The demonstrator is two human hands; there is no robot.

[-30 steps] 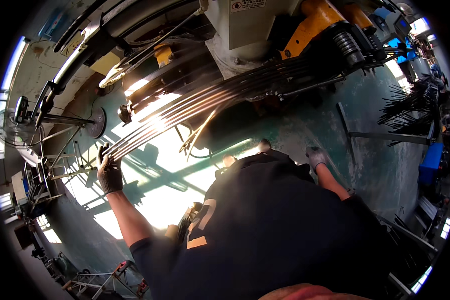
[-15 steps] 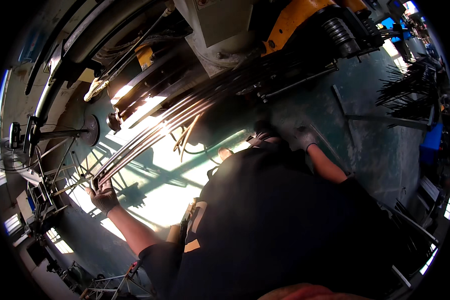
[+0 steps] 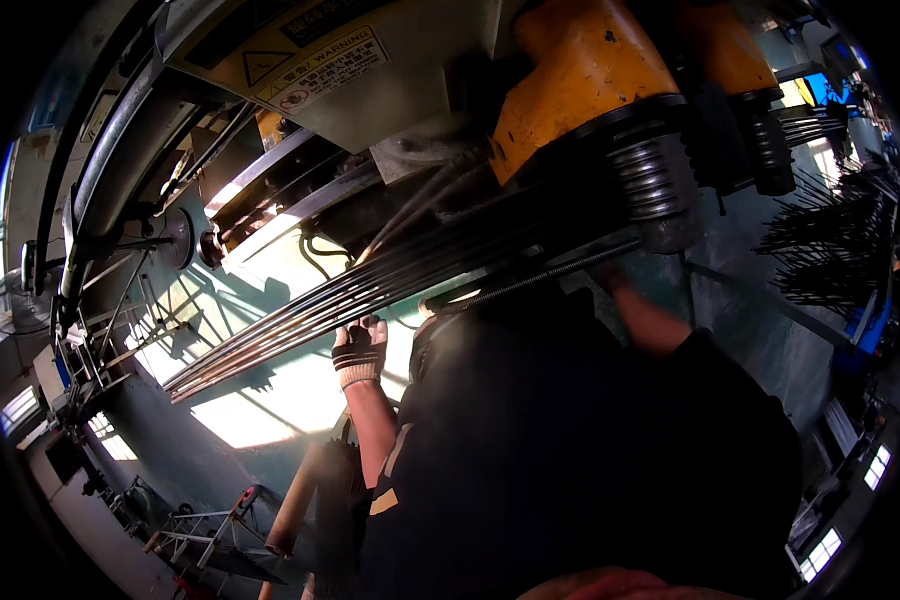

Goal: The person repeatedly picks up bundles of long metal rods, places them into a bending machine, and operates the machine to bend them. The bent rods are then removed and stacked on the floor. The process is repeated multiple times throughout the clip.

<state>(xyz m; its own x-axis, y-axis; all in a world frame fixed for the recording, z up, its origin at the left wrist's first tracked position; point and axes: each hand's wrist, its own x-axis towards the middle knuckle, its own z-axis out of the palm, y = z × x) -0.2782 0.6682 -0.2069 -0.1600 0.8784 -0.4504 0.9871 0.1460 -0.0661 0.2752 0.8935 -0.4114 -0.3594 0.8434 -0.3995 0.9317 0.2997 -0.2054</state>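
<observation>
A bundle of long thin metal rods (image 3: 270,340) runs slantwise from the machine toward the lower left, their ends fanned slightly apart. My left hand (image 3: 360,352), in a knit glove with a striped cuff, is at the underside of the rods, partway along them. Its fingers are bent and closed against the lowest rods; part of the grip is hidden. My right forearm (image 3: 650,318) reaches forward beneath the machine's coil springs. The right hand at its end is dark and smeared by motion, so its fingers do not show.
Yellow machine arms (image 3: 580,80) with a heavy coil spring (image 3: 655,185) hang close overhead. A grey machine housing (image 3: 370,90) bears a warning label. A threaded bar (image 3: 540,275) crosses near my body. Many dark rods (image 3: 830,235) are stacked on a rack at the right.
My left hand has moved from the rods' left ends to a place nearer my body. My right hand has shifted and blurred. My view has moved closer to the machine.
</observation>
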